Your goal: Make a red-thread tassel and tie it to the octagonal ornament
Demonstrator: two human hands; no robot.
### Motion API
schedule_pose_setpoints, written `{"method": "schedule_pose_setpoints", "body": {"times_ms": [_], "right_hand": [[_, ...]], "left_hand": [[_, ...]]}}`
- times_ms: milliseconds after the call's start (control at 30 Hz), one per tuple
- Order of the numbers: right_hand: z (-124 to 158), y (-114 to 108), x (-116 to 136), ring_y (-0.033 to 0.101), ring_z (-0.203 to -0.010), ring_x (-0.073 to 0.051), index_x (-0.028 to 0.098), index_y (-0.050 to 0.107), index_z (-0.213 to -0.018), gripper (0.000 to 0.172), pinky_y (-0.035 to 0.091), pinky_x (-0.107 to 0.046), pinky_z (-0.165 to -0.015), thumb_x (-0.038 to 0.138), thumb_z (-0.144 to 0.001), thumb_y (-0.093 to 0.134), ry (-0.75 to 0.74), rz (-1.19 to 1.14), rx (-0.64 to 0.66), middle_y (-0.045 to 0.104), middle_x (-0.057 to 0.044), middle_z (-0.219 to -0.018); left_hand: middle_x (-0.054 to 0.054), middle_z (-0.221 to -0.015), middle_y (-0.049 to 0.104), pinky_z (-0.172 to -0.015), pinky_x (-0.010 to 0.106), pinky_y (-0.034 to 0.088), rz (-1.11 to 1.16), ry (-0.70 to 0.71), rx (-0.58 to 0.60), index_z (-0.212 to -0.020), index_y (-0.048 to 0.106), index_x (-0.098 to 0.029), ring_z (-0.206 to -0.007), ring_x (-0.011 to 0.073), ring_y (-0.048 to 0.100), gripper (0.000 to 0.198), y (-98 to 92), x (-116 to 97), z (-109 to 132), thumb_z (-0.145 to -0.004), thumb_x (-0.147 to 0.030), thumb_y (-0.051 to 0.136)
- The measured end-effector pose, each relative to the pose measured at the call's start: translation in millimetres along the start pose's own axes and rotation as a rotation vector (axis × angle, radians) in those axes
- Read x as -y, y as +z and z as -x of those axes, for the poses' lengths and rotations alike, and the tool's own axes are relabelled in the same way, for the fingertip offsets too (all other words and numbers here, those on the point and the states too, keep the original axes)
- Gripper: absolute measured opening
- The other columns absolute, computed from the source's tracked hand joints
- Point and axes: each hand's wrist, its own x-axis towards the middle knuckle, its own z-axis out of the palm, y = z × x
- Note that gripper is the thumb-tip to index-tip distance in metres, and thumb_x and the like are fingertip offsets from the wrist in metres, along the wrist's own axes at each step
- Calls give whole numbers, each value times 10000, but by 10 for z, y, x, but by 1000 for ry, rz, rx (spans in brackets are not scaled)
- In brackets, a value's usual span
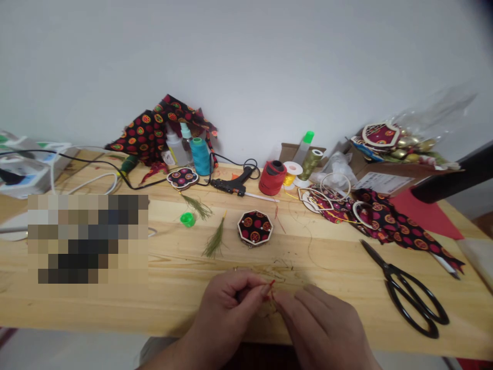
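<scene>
My left hand (227,306) is closed at the front edge of the table, its thumb and forefinger pinching a short red cord (272,283). Close beside it, the fingertips of my right hand (325,318) are pressed together on the lower part of the same cord; its lower end is hidden between the hands. Just beyond them lies an octagonal patterned fabric piece (254,227) with a pale rim. Left of that piece are a green thread tassel (215,240) and a small green cap (187,220). Black scissors (404,293) rest to the right of my hands.
Behind stand a red spool (272,178), a yellow thread spool (291,173), a teal thread cone (201,156) and a black glue gun (233,184). Patterned cloth (400,216) and a cardboard box (389,177) are at right. A blurred-out patch covers the left.
</scene>
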Motion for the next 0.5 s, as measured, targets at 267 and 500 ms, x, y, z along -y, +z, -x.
{"method": "schedule_pose_setpoints", "body": {"times_ms": [267,500], "right_hand": [[-84,-122,-123,521,-544,-175,154,694,-917,262,390,-297,-473,172,-969,438,-105,-84,46,674,-32,-616],[-135,-72,-236,635,-767,-140,180,703,-909,176,517,-223,-659,94,-901,550,166,-634,38,685,-49,-838]], "left_hand": [[5,-621,704,-593,237,452,65,18,164,-674,742,-206,-609,163,600,208,3,-29,17,-802,-231,580],[-10,-624,626,-614,244,402,270,-80,289,-640,699,-196,-626,151,523,185,2,-22,38,-794,-230,603]]}}
